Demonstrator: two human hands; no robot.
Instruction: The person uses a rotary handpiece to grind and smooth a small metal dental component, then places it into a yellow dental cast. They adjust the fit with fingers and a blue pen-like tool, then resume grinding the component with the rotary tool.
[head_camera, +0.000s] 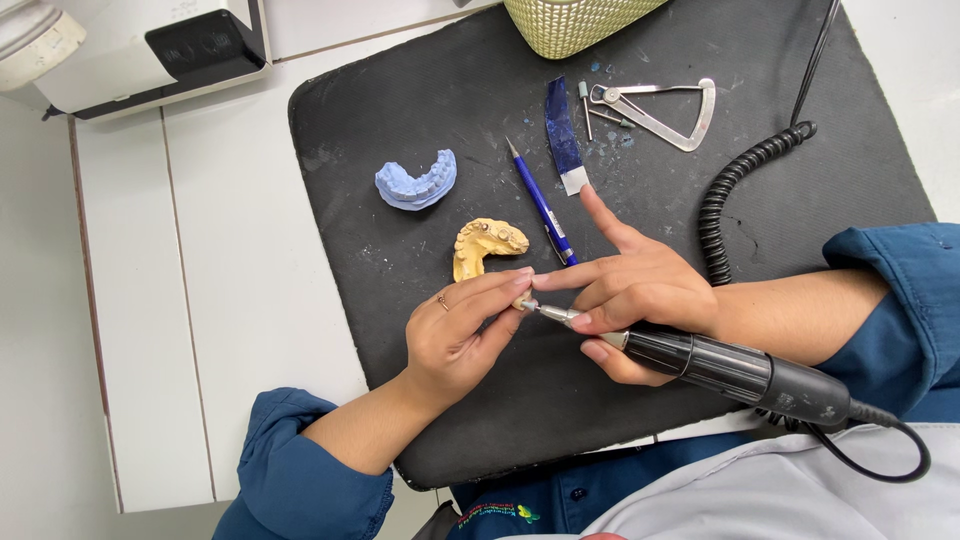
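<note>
My left hand (458, 330) pinches a small tooth-like piece (522, 299) between thumb and fingertips, above the black mat (420, 130). My right hand (630, 295) grips a black rotary handpiece (740, 370) like a pen, its metal tip touching the small piece. The index finger of that hand points out toward a blue pen (543, 205). A yellow dental cast (483, 245) lies just beyond my left fingers. A blue dental cast (417, 183) rests farther left on the mat.
A coiled black cable (735, 190) runs from the handpiece up the mat's right side. A metal caliper (665, 110), small burs and a blue strip (563, 135) lie at the far end. A woven basket (570, 22) and a white machine (150, 50) stand beyond.
</note>
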